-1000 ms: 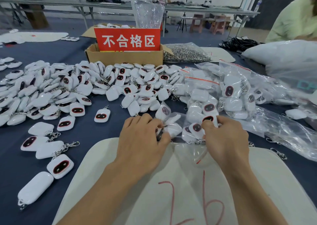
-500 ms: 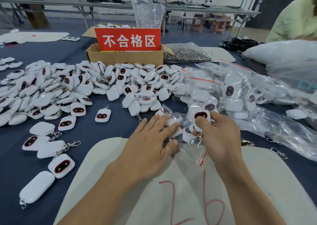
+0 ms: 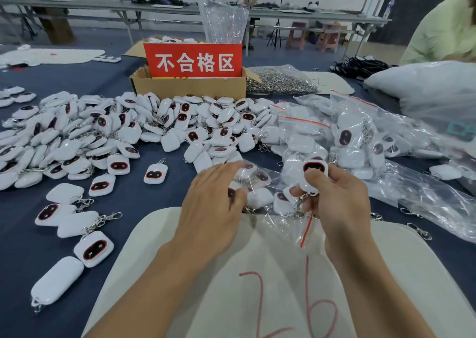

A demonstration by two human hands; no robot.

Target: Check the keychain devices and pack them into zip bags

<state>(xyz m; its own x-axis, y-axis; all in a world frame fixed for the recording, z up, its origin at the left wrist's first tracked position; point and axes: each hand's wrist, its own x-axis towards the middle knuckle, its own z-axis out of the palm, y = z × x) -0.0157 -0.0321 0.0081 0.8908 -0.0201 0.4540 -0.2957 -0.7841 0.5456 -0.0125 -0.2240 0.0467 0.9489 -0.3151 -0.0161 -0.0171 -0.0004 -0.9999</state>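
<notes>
Nearest: white mat (image 3: 407, 273) with a red "26" scrawled on it, on the blue table (image 3: 154, 196). Both forearms cross it.

Zip bag (image 3: 283, 224) lies across the mat's far edge, with its red seal strip (image 3: 306, 230) on the near side. Several devices are inside.

Left hand (image 3: 213, 203): fingers out nearly straight, laid on top of the bag. Fingertips blurred, can't tell if the thumb nips the film.

Right hand (image 3: 337, 198): thumb and fingers pinch one keychain device (image 3: 314, 169), dark face toward camera, clasp hanging below, just above the bag.

Near left: a few loose devices (image 3: 94, 251), spaced apart.

Further out: big loose pile (image 3: 123, 131) left to centre, filled bags (image 3: 347, 136) on the right.

Behind the pile: cardboard box (image 3: 190, 87) with a red sign (image 3: 193, 60), bag of metal clasps (image 3: 280, 81) just right of it.

Far right: a person in a green sleeve (image 3: 443, 33).
</notes>
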